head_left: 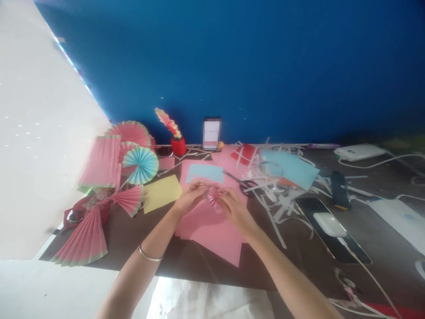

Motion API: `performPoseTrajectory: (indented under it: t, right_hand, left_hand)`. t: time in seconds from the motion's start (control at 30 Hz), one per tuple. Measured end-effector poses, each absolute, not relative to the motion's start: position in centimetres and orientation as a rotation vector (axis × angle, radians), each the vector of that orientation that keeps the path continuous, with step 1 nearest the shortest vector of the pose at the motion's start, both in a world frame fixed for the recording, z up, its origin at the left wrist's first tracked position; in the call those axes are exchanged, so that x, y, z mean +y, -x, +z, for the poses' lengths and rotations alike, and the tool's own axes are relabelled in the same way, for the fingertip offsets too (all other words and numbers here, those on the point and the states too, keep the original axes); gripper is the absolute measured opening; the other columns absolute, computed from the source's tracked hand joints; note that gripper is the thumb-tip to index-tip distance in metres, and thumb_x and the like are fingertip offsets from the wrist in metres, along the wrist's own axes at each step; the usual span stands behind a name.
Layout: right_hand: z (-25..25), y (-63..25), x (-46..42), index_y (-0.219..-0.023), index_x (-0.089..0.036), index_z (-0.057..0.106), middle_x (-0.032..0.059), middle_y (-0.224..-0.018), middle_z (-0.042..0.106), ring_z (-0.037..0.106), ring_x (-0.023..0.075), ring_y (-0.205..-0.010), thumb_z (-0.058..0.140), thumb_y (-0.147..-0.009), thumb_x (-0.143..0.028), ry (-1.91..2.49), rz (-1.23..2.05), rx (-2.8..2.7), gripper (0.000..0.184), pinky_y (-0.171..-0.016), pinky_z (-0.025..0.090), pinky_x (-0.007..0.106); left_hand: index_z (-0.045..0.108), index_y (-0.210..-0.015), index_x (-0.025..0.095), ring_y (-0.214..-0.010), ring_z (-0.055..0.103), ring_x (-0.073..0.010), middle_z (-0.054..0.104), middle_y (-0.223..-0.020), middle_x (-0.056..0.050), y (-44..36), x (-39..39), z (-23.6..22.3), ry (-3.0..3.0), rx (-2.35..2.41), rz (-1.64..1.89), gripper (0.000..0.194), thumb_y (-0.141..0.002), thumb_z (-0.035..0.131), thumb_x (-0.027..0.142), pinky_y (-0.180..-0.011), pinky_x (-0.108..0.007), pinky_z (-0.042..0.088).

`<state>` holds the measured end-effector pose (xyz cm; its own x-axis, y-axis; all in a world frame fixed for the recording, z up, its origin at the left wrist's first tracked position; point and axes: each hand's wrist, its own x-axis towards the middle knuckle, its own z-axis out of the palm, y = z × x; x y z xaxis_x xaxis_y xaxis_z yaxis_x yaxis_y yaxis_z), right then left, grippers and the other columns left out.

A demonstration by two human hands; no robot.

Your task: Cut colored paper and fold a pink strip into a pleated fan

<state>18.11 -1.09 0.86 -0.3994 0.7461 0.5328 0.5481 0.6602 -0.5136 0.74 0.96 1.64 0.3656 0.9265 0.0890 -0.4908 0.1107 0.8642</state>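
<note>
Between my two hands is a small pink pleated paper fan, its folds spreading out. My left hand pinches its left side, fingers bent together. On the other side my right hand grips the fan's right edge between thumb and fingers. Beneath them lie pink paper sheets on the dark table. A light blue sheet lies just beyond my hands. Scissors rest to the right of it, partly among white paper strips.
On the left are finished-looking pleated fans, a blue one and a pink one, beside a yellow sheet. A red pot stands at the back. To the right lie a phone, a white case and cables.
</note>
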Motion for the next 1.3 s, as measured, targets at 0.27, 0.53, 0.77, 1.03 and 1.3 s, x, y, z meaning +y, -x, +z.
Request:
performPoseTrajectory:
  t: [0.27,0.53,0.77,1.03,1.3]
  right_hand:
    - [0.4,-18.7,-0.5,-0.088,-0.022,0.059,0.0072,-0.095,0.053,0.057,0.0183,-0.090,0.037,-0.090,-0.023,1.053,0.419,-2.107,0.022,-0.079,0.050,0.033]
    - [0.1,-19.6,0.6,-0.077,-0.021,0.054,0.0049,-0.092,0.057,0.057,0.0164,-0.086,0.040,-0.089,-0.025,1.060,0.502,-2.118,0.019,-0.078,0.047,0.030]
    - [0.2,-20.7,1.1,-0.078,-0.022,0.058,0.0036,-0.092,0.058,0.057,0.0161,-0.085,0.046,-0.086,-0.029,1.077,0.509,-2.135,0.016,-0.076,0.046,0.030]
    - [0.0,-20.7,1.1,-0.081,-0.022,0.059,0.0042,-0.089,0.058,0.057,0.0163,-0.082,0.047,-0.086,-0.025,1.034,0.464,-2.148,0.013,-0.073,0.046,0.030]
    - [-0.4,-20.6,1.4,-0.076,-0.022,0.058,0.0035,-0.086,0.058,0.056,0.0161,-0.081,0.050,-0.085,-0.026,1.020,0.429,-2.039,0.012,-0.069,0.047,0.028]
  left_hand:
    - [0.050,-0.104,0.019,-0.104,0.055,-0.0206,0.057,-0.113,-0.010,-1.1,0.2,1.7,-1.589,0.732,1.191,0.054,-0.056,0.076,0.015,-0.091,-0.036,0.044]
    - [0.051,-0.090,0.016,-0.097,0.061,-0.0184,0.063,-0.102,-0.011,-0.5,0.6,1.0,-1.684,0.903,1.175,0.023,-0.071,0.064,0.019,-0.087,-0.035,0.048]
    - [0.059,-0.082,0.013,-0.093,0.062,-0.0187,0.064,-0.101,-0.012,0.2,1.3,0.6,-1.730,0.882,1.059,0.015,-0.072,0.063,0.023,-0.084,-0.034,0.051]
    - [0.061,-0.095,0.014,-0.100,0.059,-0.0192,0.062,-0.107,-0.011,-0.3,1.1,0.2,-1.755,0.883,1.071,0.023,-0.074,0.062,0.022,-0.089,-0.036,0.050]
    - [0.059,-0.105,0.015,-0.099,0.060,-0.0225,0.061,-0.111,-0.013,-0.2,1.8,-1.0,-1.526,0.968,1.109,0.042,-0.067,0.070,0.027,-0.090,-0.039,0.049]
